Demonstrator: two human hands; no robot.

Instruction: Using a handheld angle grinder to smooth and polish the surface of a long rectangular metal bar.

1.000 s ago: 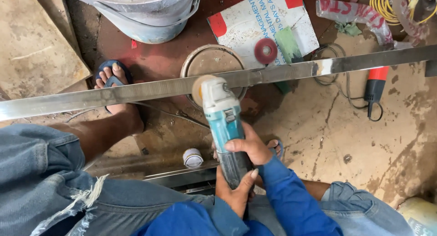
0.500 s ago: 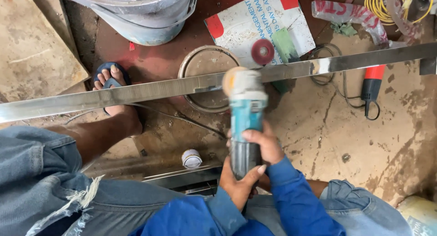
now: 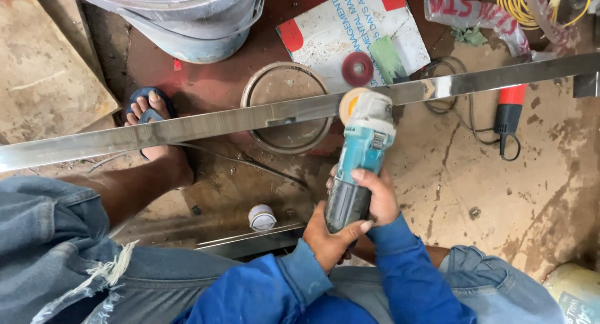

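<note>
A long shiny steel bar (image 3: 206,125) runs across the view from left to right. A teal and grey angle grinder (image 3: 359,155) points away from me, its yellowish disc (image 3: 349,101) against the bar. My left hand (image 3: 330,239) grips the dark rear of the grinder's body from below. Wrapped around the same body slightly higher, from the right side, is my right hand (image 3: 376,196). Both sleeves are blue.
My foot in a blue sandal (image 3: 149,121) rests under the bar. A round metal lid (image 3: 286,108), a grey bucket (image 3: 187,21), a printed board (image 3: 353,30) with a red disc (image 3: 357,68), a red-handled tool (image 3: 509,111) and yellow cable (image 3: 531,2) lie beyond.
The grinder has slid to the right along the bar, with both hands following it. The bar and foot stay put.
</note>
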